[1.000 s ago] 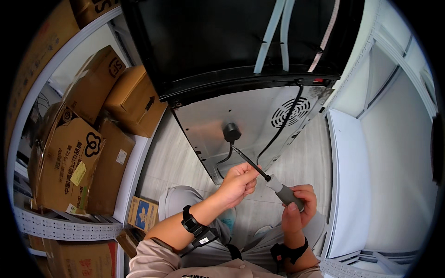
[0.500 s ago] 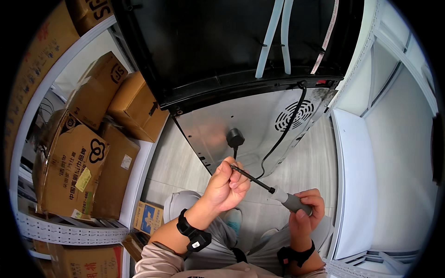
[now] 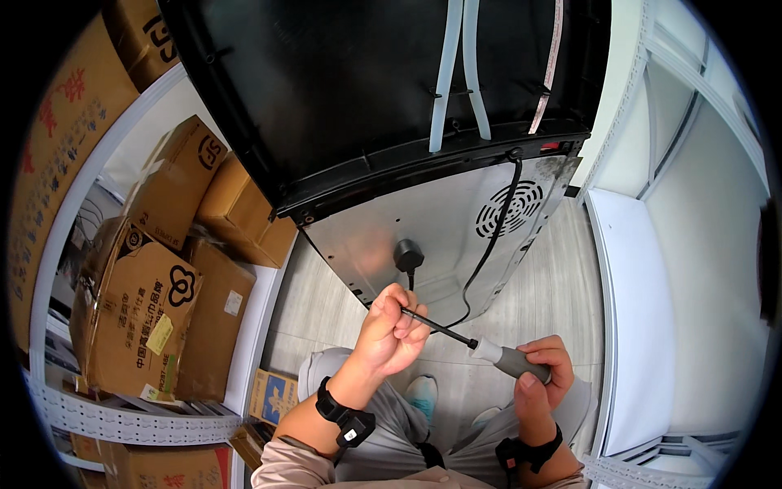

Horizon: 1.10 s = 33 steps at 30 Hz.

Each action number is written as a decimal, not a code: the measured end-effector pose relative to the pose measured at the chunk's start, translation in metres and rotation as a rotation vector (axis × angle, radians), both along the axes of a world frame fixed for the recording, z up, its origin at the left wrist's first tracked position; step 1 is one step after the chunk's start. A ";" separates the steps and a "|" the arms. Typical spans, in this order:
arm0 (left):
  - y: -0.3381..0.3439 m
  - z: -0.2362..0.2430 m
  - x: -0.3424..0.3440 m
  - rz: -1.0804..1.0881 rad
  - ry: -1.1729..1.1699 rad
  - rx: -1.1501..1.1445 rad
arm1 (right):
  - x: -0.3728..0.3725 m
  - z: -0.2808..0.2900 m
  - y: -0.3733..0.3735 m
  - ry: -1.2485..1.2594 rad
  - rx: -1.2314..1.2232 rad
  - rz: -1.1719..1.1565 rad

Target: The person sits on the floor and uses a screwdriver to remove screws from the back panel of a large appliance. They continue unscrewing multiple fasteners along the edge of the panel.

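A screwdriver point(image 3: 448, 330) with a long black shaft and a grey and white handle lies slantwise between my hands. My right hand point(image 3: 539, 381) grips its handle with fingers and thumb. At the tip, the fingers of my left hand point(image 3: 384, 336) are pinched around the shaft's end; whether a small part is held there too, I cannot make out. Just beyond stands an appliance, its lower back a bare metal panel point(image 3: 358, 244). A black plug point(image 3: 409, 256) is fitted on the panel, with its cord running down behind my left hand.
Above the metal, a black back panel point(image 3: 326, 90) carries pale tubes point(image 3: 445, 81). A black cable point(image 3: 490, 244) hangs past a round vent point(image 3: 511, 209). Shelves with cardboard boxes point(image 3: 142, 310) stand on the left; a white shelf point(image 3: 631, 318) is on the right.
The view has shifted slightly, so the appliance appears farther left and the boxes lower. Both hands keep their hold on the screwdriver, with little change in its slant.
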<state>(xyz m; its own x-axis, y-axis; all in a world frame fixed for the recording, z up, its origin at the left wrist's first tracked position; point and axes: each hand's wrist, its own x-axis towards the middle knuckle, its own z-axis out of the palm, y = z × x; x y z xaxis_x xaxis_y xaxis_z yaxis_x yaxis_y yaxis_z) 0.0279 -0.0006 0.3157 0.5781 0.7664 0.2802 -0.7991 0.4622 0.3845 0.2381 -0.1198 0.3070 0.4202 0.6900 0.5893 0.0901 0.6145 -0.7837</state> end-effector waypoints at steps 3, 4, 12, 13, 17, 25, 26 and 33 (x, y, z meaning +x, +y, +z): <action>-0.001 0.005 -0.003 -0.007 -0.044 -0.086 | -0.001 -0.001 0.001 0.009 0.022 -0.015; -0.001 0.006 -0.004 -0.010 -0.065 -0.126 | -0.001 -0.001 0.002 0.012 0.027 -0.016; -0.001 0.005 -0.005 -0.024 -0.066 -0.113 | -0.003 -0.003 0.003 0.020 0.009 0.009; -0.001 0.006 -0.005 -0.025 -0.072 -0.127 | -0.003 -0.004 0.003 0.020 0.010 0.012; -0.004 0.006 -0.003 -0.027 -0.090 -0.165 | -0.005 -0.002 0.004 0.026 0.015 0.012; -0.003 0.007 -0.004 0.042 0.000 -0.072 | -0.005 -0.001 0.005 0.048 0.001 0.009; -0.003 0.007 -0.004 0.083 0.043 -0.059 | -0.005 0.000 0.005 0.000 0.010 -0.009; -0.002 0.011 -0.002 0.275 0.295 -0.006 | 0.008 0.004 0.001 -0.272 0.065 -0.074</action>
